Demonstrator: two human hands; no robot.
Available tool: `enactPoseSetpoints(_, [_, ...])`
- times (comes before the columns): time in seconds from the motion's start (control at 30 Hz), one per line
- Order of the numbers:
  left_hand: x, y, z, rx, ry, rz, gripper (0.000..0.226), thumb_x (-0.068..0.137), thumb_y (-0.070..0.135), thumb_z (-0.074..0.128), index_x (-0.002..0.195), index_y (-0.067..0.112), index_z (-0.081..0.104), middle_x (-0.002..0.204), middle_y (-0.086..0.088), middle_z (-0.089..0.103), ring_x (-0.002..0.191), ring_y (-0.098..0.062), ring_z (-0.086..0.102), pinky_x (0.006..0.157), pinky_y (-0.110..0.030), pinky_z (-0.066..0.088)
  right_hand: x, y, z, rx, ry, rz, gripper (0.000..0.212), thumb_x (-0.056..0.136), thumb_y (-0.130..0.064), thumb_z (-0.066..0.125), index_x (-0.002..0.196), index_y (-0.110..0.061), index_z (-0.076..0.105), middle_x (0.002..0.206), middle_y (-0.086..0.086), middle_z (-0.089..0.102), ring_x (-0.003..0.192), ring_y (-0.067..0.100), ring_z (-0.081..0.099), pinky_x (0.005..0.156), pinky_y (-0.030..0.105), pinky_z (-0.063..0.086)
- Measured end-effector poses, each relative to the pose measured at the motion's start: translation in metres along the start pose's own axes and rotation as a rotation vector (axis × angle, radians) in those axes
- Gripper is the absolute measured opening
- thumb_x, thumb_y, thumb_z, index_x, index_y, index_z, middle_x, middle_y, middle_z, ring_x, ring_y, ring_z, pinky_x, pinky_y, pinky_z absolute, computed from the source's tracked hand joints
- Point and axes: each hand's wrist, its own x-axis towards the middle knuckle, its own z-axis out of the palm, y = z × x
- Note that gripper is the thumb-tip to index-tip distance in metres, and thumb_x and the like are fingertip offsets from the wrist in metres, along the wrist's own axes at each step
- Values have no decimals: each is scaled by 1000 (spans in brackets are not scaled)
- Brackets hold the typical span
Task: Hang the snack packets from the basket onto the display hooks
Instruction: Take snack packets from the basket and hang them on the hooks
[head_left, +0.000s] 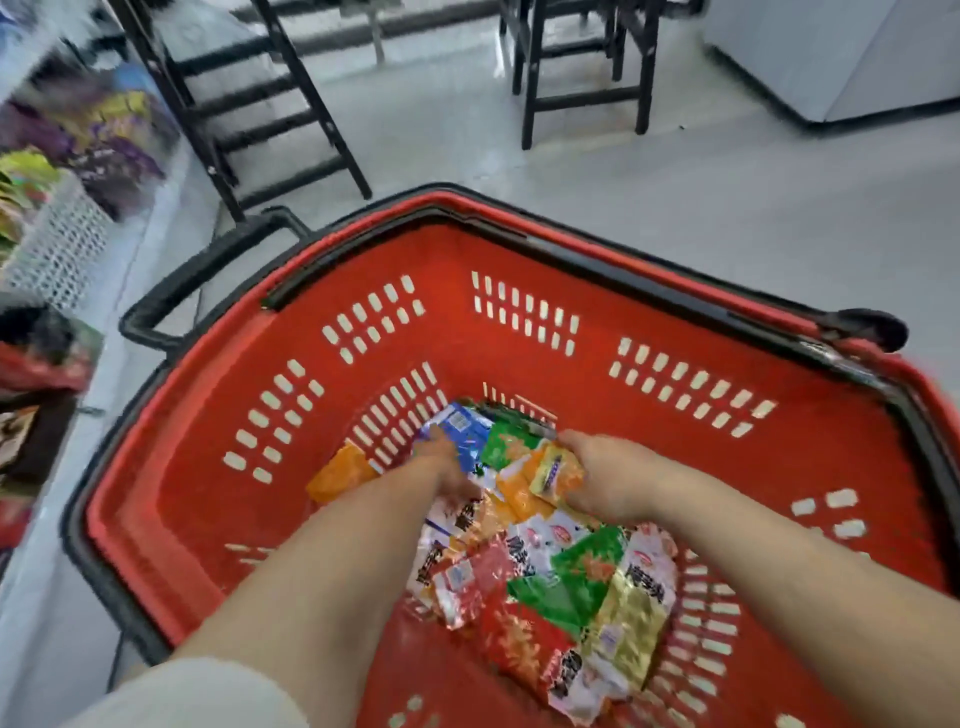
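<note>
A red plastic basket (519, 249) with black rim and handles stands on the floor below me. Several snack packets (561, 587) in orange, green, red, gold and white lie heaped on its bottom. Both my arms reach down into it. My left hand (447, 467) grips a blue packet (460, 426) at the far end of the heap. My right hand (602, 478) holds an orange and yellow packet (553, 475) beside it. The view is blurred by motion. No display hooks are visible.
A shelf unit with bagged snacks (104, 135) and a white mesh tray (57, 239) runs along the left. Black ladder-like frames (270, 104) and a black stool (587, 67) stand on the grey floor beyond the basket. A white cabinet (841, 52) fills the top right.
</note>
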Motion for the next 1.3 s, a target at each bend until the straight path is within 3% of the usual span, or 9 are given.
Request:
enactPoseSetpoints(0.07, [13,-4,8,-236,26,-99,124,74,47,80,150,-2,-5,147,-19,41,123,-32,53,96,-35,48,7,0,-5,34,5,-33,71,94,-22,56,153,-15,17,149,12,42,130,29,47,106,36,42])
enactPoseSetpoints(0.17, [15,1,11,-422,80,-98,76,74,39,82,126,0,43,118,-11,62,101,-25,62,76,-30,52,12,2,-8,99,79,-56,71,91,-22,60,150,-14,22,144,15,47,125,30,51,102,37,44])
enactPoseSetpoints(0.47, [-99,35,-86,-127,295,487,20,72,20,83,81,16,66,72,6,61,73,-14,57,62,-27,42,-3,7,-15,383,288,-262,117,69,-28,86,153,-36,4,136,-5,45,95,17,62,80,28,53])
enactPoseSetpoints(0.57, [-130,17,-107,-565,261,575,8,76,1,77,81,2,71,83,-15,74,73,-19,67,75,-38,55,-10,-4,-29,541,410,-370,104,72,-33,85,150,-39,18,139,-13,48,103,5,58,87,18,49])
enactPoseSetpoints(0.67, [-148,4,-112,-821,364,630,19,78,-8,72,82,10,71,71,0,73,65,-10,64,69,-28,56,-14,-10,-42,642,494,-433,59,78,-20,80,126,-35,48,107,-15,65,89,-7,62,83,21,51])
enactPoseSetpoints(0.77, [-152,-2,-115,-909,462,625,25,75,-7,75,88,15,73,76,-5,75,67,-15,67,69,-34,58,-18,-11,-46,722,513,-433,29,80,-9,77,100,-24,62,92,-3,70,79,7,63,83,38,55])
enactPoseSetpoints(1.0, [-156,-20,-129,-443,563,512,22,73,13,82,89,28,77,86,13,72,87,-2,60,73,-20,40,-37,-2,-52,552,542,-275,17,81,-10,75,88,-22,64,79,1,71,68,21,66,71,42,55])
enactPoseSetpoints(1.17, [-171,-25,-136,-406,530,551,19,81,11,76,82,30,75,59,23,63,62,5,59,65,-22,43,-55,-4,-62,457,522,-260,21,82,-4,72,77,-22,64,76,0,71,67,16,64,70,39,55])
enactPoseSetpoints(1.3, [-181,-33,-143,-478,548,597,25,82,13,75,79,38,77,86,-5,76,90,-37,68,82,-46,54,-70,-8,-72,411,598,-304,19,85,-10,72,76,-24,62,75,2,70,67,23,65,65,34,52])
